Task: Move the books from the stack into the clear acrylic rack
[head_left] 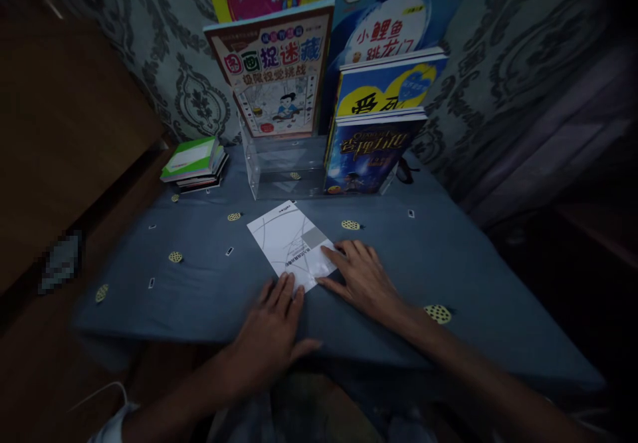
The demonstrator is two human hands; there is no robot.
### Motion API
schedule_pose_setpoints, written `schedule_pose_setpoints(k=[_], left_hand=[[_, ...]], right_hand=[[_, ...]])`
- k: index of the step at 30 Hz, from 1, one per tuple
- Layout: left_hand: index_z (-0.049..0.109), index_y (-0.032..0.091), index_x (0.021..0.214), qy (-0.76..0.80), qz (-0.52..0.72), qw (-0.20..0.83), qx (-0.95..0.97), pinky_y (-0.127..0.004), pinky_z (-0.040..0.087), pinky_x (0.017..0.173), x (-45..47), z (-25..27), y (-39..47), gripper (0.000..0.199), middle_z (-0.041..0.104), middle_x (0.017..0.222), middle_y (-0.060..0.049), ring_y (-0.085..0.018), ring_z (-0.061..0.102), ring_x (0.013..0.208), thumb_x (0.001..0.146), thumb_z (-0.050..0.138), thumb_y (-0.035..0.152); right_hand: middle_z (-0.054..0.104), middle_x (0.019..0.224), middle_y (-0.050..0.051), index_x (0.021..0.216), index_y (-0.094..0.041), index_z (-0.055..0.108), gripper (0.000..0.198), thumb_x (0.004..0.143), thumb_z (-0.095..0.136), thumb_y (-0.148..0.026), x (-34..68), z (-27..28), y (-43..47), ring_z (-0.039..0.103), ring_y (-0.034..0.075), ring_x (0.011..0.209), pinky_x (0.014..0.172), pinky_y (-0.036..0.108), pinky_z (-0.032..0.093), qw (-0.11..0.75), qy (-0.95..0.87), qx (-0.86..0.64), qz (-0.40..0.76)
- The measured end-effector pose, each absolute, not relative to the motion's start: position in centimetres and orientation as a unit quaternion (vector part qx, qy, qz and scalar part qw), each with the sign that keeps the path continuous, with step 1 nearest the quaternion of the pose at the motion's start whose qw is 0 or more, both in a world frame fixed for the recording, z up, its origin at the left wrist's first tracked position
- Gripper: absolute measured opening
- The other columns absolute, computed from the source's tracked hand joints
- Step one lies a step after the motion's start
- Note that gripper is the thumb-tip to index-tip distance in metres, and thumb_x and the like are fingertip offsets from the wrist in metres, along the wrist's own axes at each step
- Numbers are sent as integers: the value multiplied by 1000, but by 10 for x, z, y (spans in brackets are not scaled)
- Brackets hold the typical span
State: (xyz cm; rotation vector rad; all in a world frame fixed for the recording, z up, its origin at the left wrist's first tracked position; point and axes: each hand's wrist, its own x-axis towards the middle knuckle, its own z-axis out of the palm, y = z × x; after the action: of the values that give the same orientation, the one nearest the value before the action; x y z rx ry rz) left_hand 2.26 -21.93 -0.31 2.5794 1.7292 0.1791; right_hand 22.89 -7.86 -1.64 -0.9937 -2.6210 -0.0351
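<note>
Left hand (272, 327): at 6 to 7 o'clock of the sheet, palm down, fingers extended and thumb splayed apart, fingertips at the near edge of the white printed sheet (279, 234). Right hand (363, 277): at 4 o'clock, fingers bent, thumb and forefinger apart at the sheet's right-hand corner. Sheet: lies aslant on the blue-grey tablecloth (448, 257), between the hands and the rack, bearing a grey panel and print. Tablecloth: patterned with yellow pineapples. At 12 o'clock, beyond the sheet, a transparent rack (252, 177) holding upright books, including a picture-puzzle book (282, 78). At 1 o'clock, a dark blue book (373, 154) in front of a yellow-and-blue book (391, 84). At 10 o'clock, a small stack of books (193, 163), green cover uppermost. Behind the rack, patterned wallpaper (199, 94); at 2 o'clock, a pale curtain (558, 157), dimly lit
</note>
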Motion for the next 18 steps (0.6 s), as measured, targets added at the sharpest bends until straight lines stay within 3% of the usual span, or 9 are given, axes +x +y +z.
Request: schedule_pose_setpoints(k=[4,7,12,15,18], left_hand=[[53,18,139,562,47,63,823,-44,49,106,12,28,-187,41,63,138,-14,-27,62,125,106,36,37],[56,19,136,576,33,59,815,-46,45,108,-2,43,-136,37,59,142,-14,-28,59,129,104,38,25],[46,21,145,499,-60,110,857,-49,27,121,-10,54,-46,53,35,162,-14,-31,31,151,96,60,36],[51,21,140,470,-105,133,866,-50,25,120,-4,60,-20,55,46,153,-15,-32,42,143,91,68,41],[54,18,134,477,-128,117,862,-49,33,113,-1,65,-14,56,55,140,-16,-33,52,132,88,71,45]], right_hand=[[63,120,17,129,-18,62,44,98,53,-48,228,-17,-81,54,34,108,88,47,45,177,-918,-354,-6],[63,122,18,124,-18,65,33,98,55,-36,219,-13,-92,54,34,111,90,49,46,202,-918,-341,13],[65,113,13,116,-20,67,23,93,62,-22,190,10,-123,55,28,106,91,43,48,205,-945,-233,101],[63,106,10,111,-20,67,18,94,63,-23,180,17,-133,55,24,100,87,37,48,158,-962,-186,125],[61,100,8,108,-21,68,15,97,59,-20,183,9,-130,54,23,95,83,35,47,144,-963,-200,110]])
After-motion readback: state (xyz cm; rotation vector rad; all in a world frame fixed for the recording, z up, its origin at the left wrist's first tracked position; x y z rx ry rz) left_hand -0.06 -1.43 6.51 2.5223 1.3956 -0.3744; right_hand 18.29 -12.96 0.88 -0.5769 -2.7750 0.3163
